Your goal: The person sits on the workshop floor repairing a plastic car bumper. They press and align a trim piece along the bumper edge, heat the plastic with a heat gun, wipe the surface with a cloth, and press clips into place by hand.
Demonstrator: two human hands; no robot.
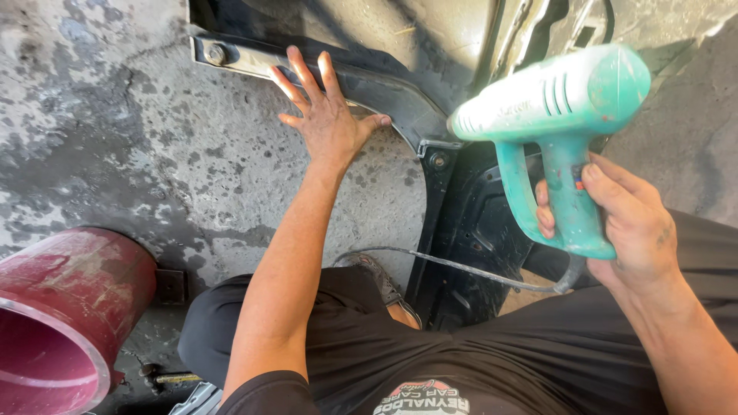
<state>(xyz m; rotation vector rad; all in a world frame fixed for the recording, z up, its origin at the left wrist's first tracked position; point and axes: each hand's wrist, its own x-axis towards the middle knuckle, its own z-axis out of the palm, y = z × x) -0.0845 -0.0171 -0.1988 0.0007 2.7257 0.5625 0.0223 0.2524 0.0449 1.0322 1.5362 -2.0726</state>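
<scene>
My right hand (626, 223) grips the handle of a teal heat gun (561, 107), its nozzle end pointing left toward a curved black plastic car panel (400, 104) lying on the concrete floor. My left hand (327, 115) lies flat with fingers spread on the curved arch of that panel. The gun's grey cord (453, 267) trails from the handle base across the floor toward my legs. A bolt (216, 53) sits at the panel's far left end.
A dark red plastic bucket (65, 307) lies on its side at the lower left. My shoe (377, 273) rests on stained concrete (138, 154). Black panel sections (469, 230) stand between my knees; a metal part (192, 400) shows at the bottom edge.
</scene>
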